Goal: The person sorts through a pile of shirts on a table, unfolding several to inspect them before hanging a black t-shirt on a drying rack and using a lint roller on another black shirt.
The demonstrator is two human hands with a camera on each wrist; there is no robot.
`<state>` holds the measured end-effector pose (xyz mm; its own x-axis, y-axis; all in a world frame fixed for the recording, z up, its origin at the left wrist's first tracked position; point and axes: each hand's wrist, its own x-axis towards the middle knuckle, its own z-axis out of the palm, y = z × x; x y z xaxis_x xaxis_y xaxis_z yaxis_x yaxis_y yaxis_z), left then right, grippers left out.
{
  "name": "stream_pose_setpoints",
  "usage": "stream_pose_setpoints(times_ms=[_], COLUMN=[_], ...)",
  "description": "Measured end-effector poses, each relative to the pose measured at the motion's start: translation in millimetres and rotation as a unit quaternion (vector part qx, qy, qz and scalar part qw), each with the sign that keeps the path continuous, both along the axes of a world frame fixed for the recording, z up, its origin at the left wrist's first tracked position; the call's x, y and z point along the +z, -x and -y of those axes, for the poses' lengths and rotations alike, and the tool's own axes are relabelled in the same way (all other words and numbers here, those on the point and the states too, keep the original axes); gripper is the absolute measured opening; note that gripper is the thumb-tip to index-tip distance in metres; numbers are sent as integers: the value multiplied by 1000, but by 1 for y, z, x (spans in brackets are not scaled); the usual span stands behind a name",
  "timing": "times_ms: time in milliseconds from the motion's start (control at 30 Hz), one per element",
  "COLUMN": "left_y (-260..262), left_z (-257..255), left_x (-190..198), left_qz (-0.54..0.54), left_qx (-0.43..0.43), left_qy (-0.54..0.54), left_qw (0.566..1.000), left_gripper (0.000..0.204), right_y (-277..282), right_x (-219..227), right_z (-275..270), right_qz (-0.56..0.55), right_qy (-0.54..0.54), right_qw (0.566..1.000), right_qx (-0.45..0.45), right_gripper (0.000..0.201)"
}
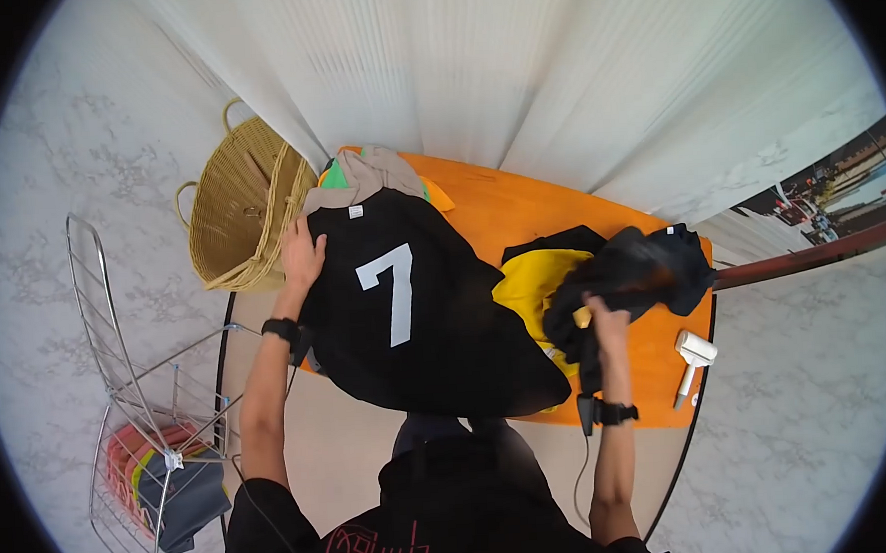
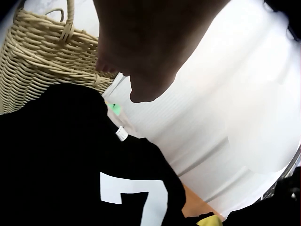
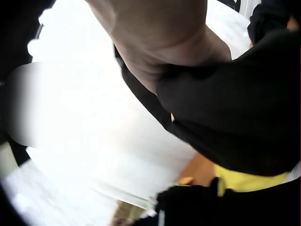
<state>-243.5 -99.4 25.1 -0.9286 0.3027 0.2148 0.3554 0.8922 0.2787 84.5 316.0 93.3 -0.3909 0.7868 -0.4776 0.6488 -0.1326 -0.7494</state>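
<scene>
A black shirt (image 1: 435, 307) with a large white 7 lies spread on the orange table (image 1: 540, 206). Beside its upper left edge is my left hand (image 1: 304, 256), fingers loosely extended; in the left wrist view the hand (image 2: 146, 61) appears over the shirt (image 2: 56, 141), holding nothing. My right hand (image 1: 608, 328) grips a dark garment (image 1: 633, 272) bunched at the right of the table. In the right wrist view its black cloth (image 3: 230, 103) hangs from the hand (image 3: 164, 33), fingertips hidden by fabric. Yellow cloth (image 1: 533, 282) shows between the two dark garments.
A wicker basket (image 1: 224, 208) stands at the left, by grey and green clothes (image 1: 368, 175) at the table's back. A white handheld device (image 1: 694, 351) lies near the right edge. Lower left is a wire rack (image 1: 109, 394) with folded cloths. White curtains (image 1: 472, 65) hang behind.
</scene>
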Motion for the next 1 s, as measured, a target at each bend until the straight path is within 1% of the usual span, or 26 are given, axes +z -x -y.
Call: stream_pose_setpoints(times_ms=[33,67,100,133,167,200,233,267,333,367,433,467,533,567,600,700,733,800,833,867,900,933,967,1000], left_y=[6,12,17,20,23,27,30,35,45,47,46,44,37,32,29,17,13,4,-3,-18,-37,-49,-52,-69], left_z=[1,3,6,7,11,13,13,14,18,18,25,27,29,30,31,33,33,32,29,21,9,3,4,-3], left_x=[-10,-24,-40,-44,-47,-50,-52,-53,-50,-49,-43,-36,-18,-10,-2,30,47,82,97,128,168,191,197,222], left_qz=[25,27,33,39,40,62,83,83,89,86,111,122,106,99,90,68,59,122,155,148,134,118,116,109], left_qx=[-11,-9,14,36,38,64,87,84,108,108,84,72,76,78,81,26,30,-37,-47,-44,-100,-156,-149,-149], left_qy=[31,28,49,70,70,52,34,31,16,12,-12,-24,-32,-38,-37,-123,-120,-224,-261,-259,-266,-271,-248,-247], left_qw=[999,999,998,996,996,995,992,993,990,990,990,990,991,991,992,990,991,966,952,953,950,943,950,951], left_gripper=[64,64,67,70,70,67,64,64,51,51,37,33,34,35,35,35,35,33,33,33,35,39,41,41], right_y=[-10,-22,-29,-33,-38,-43,-44,-44,-42,-38,-27,-19,3,16,30,76,91,122,137,153,169,185,199,209], right_x=[-65,-119,-121,-125,-127,-127,-120,-113,-95,-89,-77,-67,-45,-34,-28,-26,-23,-19,-18,-15,-9,3,18,32], right_z=[-9,-18,-8,0,2,1,3,6,10,11,16,21,34,43,51,76,87,103,111,119,125,128,130,132], right_qz=[-83,-70,6,82,83,69,55,55,62,60,17,10,-45,-73,-106,-151,-171,-200,-222,-245,-268,-275,-310,-340], right_qy=[-14,-93,-169,-243,-243,-253,-264,-267,-286,-289,-341,-343,-405,-398,-411,-396,-385,-377,-368,-349,-331,-332,-224,-113], right_qw=[995,984,978,960,959,958,956,955,950,949,934,933,900,899,883,869,866,846,835,825,812,810,801,778], right_qx=[58,134,125,115,117,119,119,116,107,107,105,106,157,171,201,254,268,319,345,372,398,398,460,516], right_gripper=[49,57,61,65,65,67,70,70,68,68,68,68,67,66,67,72,74,78,82,83,85,85,87,88])
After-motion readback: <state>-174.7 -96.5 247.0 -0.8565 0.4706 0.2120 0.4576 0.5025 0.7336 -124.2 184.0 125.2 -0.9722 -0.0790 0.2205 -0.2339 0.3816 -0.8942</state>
